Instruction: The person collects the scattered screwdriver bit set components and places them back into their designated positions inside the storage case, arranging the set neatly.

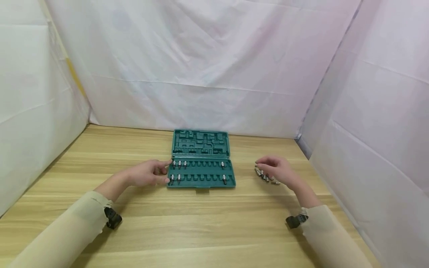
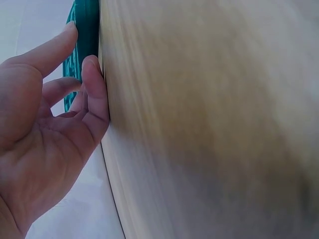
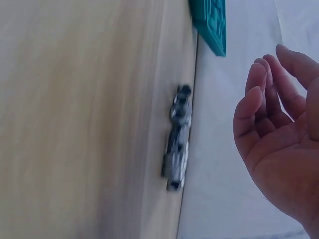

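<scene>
An open green plastic case point(image 1: 202, 172) lies on the table, its lid point(image 1: 201, 143) laid back. Several short metal bit sockets with dark tips stand in its two rows: three point(image 1: 179, 164) at the left of the back row, two point(image 1: 179, 178) at the left of the front row, and one at the right of each. My left hand point(image 1: 149, 173) touches the case's left edge, thumb and forefinger spread along it. Over a small pile of loose bit sockets point(image 1: 266, 178) hovers my right hand point(image 1: 276, 169), fingers loosely bent; the right wrist view shows nothing in it.
The wood-grain table point(image 1: 201, 227) runs back to a white sheet point(image 1: 197, 67) behind the case, with more white sheeting on both sides. A dark camera sits on each wrist.
</scene>
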`<action>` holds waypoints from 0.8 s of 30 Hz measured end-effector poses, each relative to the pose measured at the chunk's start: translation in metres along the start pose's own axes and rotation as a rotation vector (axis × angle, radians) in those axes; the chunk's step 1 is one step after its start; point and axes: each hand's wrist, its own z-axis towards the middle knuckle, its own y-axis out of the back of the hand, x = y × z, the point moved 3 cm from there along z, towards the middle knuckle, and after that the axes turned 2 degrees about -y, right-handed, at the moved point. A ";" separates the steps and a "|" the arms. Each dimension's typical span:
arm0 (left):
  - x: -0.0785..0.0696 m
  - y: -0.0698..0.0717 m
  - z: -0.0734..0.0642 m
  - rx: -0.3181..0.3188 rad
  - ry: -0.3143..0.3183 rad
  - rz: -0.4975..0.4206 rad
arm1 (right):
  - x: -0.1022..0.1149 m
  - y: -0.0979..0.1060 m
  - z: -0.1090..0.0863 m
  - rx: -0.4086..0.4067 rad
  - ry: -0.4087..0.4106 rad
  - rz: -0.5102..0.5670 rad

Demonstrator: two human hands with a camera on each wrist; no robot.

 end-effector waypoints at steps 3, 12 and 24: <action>0.000 0.001 0.000 -0.003 -0.002 0.005 | -0.009 0.011 -0.009 -0.020 -0.010 -0.005; -0.001 0.001 0.000 -0.009 0.007 0.012 | -0.035 0.031 -0.024 0.011 -0.061 -0.117; -0.002 0.001 -0.001 -0.007 0.002 -0.003 | -0.057 0.039 -0.028 0.095 -0.047 -0.253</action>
